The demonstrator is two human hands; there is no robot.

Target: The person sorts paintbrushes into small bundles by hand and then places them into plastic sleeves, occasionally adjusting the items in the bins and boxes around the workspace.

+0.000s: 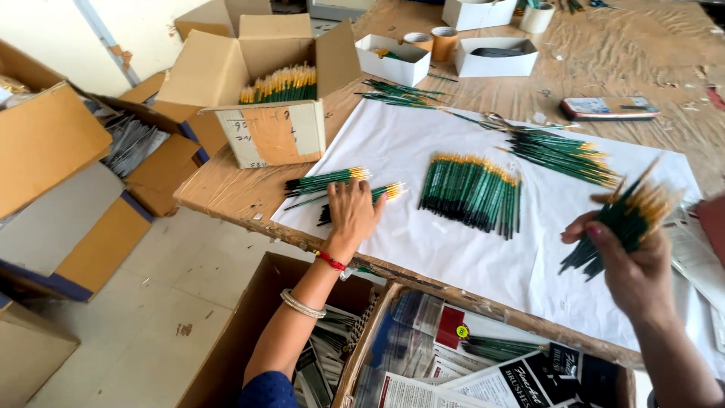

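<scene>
Fingers of the left hand (353,214) are spread flat and press down on a small bunch of thin green brushes with yellow tips (361,201). The hand grips nothing; it only lies on top. A red thread band (331,261) and a silver bangle (302,304) sit on that arm. Just at 11 o'clock from this hand lies a second small bunch of green brushes (326,181).

At 3 o'clock across the picture, the right hand (633,266) is closed around a fat handful of green brushes (624,221), tips fanning up toward 1 o'clock.

Both bunches by the left hand rest on a big white paper sheet (468,257) spread over the brown desk (627,60). Between the two hands, a wide row of green brushes (471,190) lies on the sheet. At 2 o'clock from that row is a slanted heap of more green brushes (566,155).

At 11 o'clock from the left hand stands an open cardboard box full of upright brushes (276,98). Far at 1 o'clock are small white paper boxes (393,60) and a flat phone (610,108). Down at 6 o'clock, low cardboard boxes with printed packets (461,363) sit under the desk edge.
</scene>
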